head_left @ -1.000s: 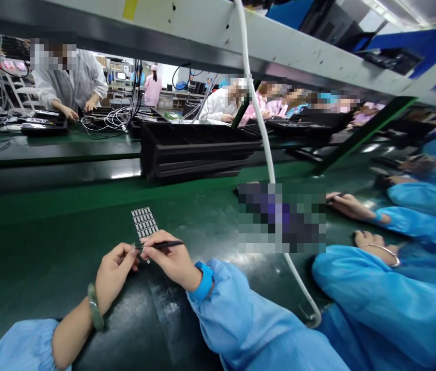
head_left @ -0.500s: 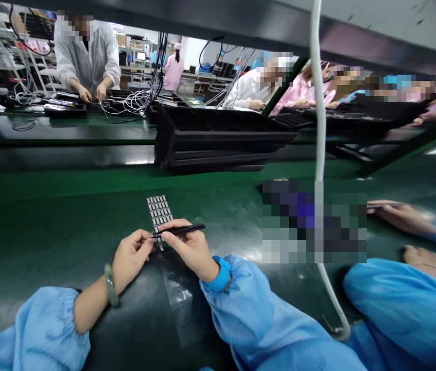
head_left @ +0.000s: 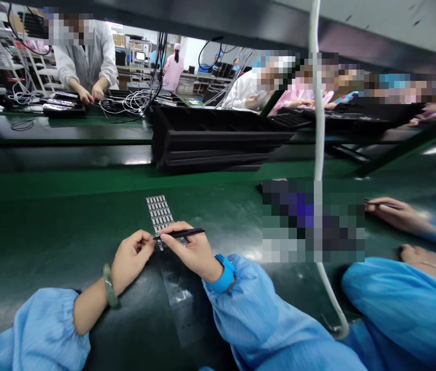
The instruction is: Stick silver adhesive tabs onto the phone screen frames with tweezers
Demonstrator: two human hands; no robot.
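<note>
Black tweezers (head_left: 185, 233) are pinched in my right hand (head_left: 192, 252), their tips pointing left toward my other fingers. My left hand (head_left: 135, 255) is closed in a pinch right at those tips; whatever sits between its fingertips is too small to make out. Under and beyond both hands, a sheet of small pale stickers (head_left: 159, 211) in rows lies on the dark green bench (head_left: 67, 232). My right fingers cover part of its near end. A clear plastic bag (head_left: 182, 304) lies flat below my right hand.
Black trays (head_left: 218, 139) are stacked at the bench's far side. A white cable (head_left: 320, 129) hangs down at right. Beside it, a co-worker's hand (head_left: 395, 214) holds a thin dark tool. Opposite, a person in a white coat (head_left: 86, 56) handles parts near coiled cables (head_left: 136, 103).
Both my hands stay nearly in place; the right hand and tweezers have shifted very slightly. The co-worker's hand on the right has moved a little to the left.
</note>
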